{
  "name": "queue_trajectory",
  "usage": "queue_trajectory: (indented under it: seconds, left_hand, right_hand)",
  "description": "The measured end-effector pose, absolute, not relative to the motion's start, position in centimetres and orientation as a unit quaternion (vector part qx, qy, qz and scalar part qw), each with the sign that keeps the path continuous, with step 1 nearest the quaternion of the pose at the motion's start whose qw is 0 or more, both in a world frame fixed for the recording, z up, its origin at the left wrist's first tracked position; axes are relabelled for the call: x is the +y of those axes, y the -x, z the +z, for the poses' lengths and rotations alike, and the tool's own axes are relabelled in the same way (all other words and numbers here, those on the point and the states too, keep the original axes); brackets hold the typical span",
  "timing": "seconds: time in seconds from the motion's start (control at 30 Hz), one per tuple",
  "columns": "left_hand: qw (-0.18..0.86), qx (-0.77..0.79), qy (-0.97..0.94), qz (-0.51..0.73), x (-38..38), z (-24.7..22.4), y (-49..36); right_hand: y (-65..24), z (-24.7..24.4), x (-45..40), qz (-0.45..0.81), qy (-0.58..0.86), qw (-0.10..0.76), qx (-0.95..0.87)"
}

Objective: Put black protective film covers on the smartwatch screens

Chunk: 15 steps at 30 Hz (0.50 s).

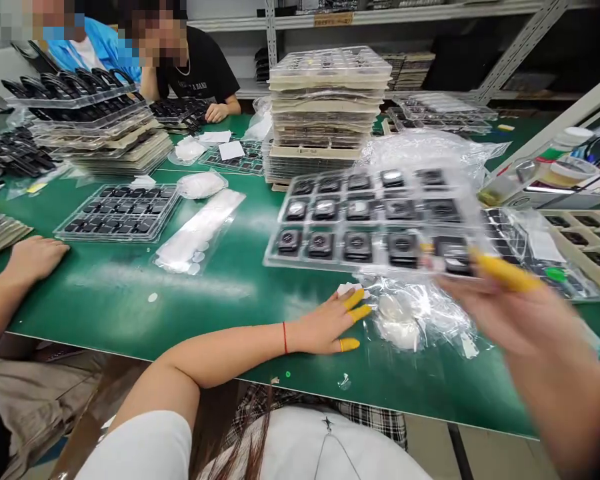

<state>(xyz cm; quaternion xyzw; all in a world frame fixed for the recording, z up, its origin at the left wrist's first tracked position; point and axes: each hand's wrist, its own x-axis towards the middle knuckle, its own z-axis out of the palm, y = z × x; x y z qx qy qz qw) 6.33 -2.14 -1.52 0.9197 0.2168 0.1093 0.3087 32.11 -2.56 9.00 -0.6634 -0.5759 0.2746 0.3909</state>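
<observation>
My right hand (pixel 517 313), blurred by motion and with yellow finger cots, grips the near right corner of a clear plastic tray (pixel 275 257). Rows of black square watch-like cases (pixel 357 247) sit in the tray's pockets. The tray is held tilted above the table. Flat on the green table (pixel 260 297) lies my left hand (pixel 330 323), fingers spread, yellow cots on several fingertips. Beside its fingertips are crumpled clear plastic bags (pixel 405 320) and a small piece of white paper, partly covered by the hand.
A tall stack of trays (pixel 325 120) stands behind the held tray. Left of it are a flat tray of black parts (pixel 120 213) and a bag of white discs (pixel 200 233). Another person's hand (pixel 40 257) rests at left. A beige tray (pixel 585 240) stands at right.
</observation>
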Motion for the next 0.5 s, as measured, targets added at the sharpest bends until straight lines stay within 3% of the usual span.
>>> queue_trajectory:
  seconds: [0.1,0.17,0.3,0.5]
  left_hand:
    - [0.306,0.185,-0.925,0.128,-3.4,-1.7,-4.5]
    - [0.306,0.196,-0.921,0.143,-3.4,-1.7,-3.4]
    - [0.321,0.228,-0.905,0.165,-2.5,-1.7,-2.4]
    - [0.384,0.265,-0.865,0.186,-1.5,-2.2,-2.3]
  right_hand:
    - [-26.7,6.2,-0.4,0.553,0.513,0.459,-0.469]
    - [-24.0,3.7,1.7,0.593,0.49,0.411,-0.489]
    - [-23.4,0.4,4.6,0.548,0.537,0.322,-0.554]
    - [-26.0,1.8,4.3,0.349,0.64,0.24,-0.641]
